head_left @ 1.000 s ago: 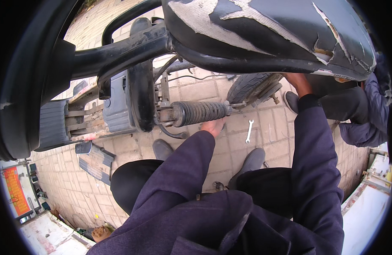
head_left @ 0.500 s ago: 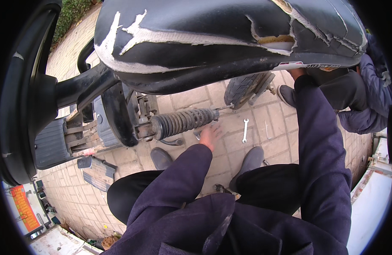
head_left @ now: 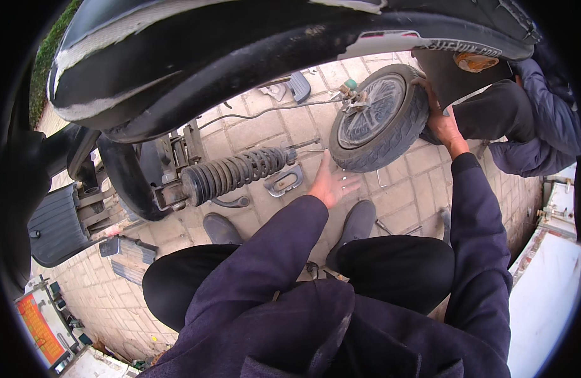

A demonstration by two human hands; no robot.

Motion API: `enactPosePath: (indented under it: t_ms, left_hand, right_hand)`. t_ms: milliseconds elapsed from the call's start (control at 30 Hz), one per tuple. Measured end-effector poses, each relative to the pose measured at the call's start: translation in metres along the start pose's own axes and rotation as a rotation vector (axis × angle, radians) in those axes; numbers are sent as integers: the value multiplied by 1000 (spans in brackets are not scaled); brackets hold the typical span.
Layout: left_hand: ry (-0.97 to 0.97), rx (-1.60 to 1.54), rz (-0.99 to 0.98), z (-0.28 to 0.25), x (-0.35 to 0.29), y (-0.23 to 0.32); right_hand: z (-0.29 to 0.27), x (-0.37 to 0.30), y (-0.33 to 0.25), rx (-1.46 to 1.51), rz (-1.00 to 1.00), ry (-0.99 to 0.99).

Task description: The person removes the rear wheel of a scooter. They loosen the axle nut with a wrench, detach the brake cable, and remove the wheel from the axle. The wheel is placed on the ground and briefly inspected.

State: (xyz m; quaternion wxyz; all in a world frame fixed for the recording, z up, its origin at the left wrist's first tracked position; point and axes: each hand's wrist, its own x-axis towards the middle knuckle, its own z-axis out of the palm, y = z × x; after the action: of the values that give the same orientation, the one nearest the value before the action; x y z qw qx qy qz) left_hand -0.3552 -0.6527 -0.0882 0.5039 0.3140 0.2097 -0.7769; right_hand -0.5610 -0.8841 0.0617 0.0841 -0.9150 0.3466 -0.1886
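Observation:
A small spoked wheel with a black tire [head_left: 401,142] leans over the paving at centre right, its hub and axle nut facing up and left. My right hand [head_left: 447,129] grips the tire's right edge, its fingers along the tread. Just left of the tire's lower edge, my left hand [head_left: 336,186] is open, fingers spread and palm partly showing, with a ring on one finger. I cannot tell whether its fingertips touch the tire. To its left, a dirty coil-spring shock absorber [head_left: 237,173] sticks out from the scooter's frame.
The torn black scooter seat [head_left: 196,69] overhangs the top. A mud flap with an orange reflector [head_left: 474,62] hangs at right, beside another crouching person's sleeve [head_left: 533,151]. A cable [head_left: 259,113] runs to the hub. Loose metal parts [head_left: 283,181] and footboards [head_left: 130,257] lie on the paving.
The wheel has tipped over, its side now showing. My right hand has come into view on the tire, my left has moved right towards it. The open-ended wrench is no longer visible.

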Motion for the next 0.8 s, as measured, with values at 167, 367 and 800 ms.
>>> enactPosePath:
  t_ms: [167, 367, 800]
  left_hand:
    - [75, 123, 13, 11, 30, -10]
    - [166, 117, -86, 10, 47, -20]
    - [141, 111, 96, -13, 39, -22]
  right_hand:
    - [8, -28, -1, 155, 218, -46]
    - [8, -50, -1, 115, 210, 25]
    - [-16, -56, -12, -459, -325, -5]
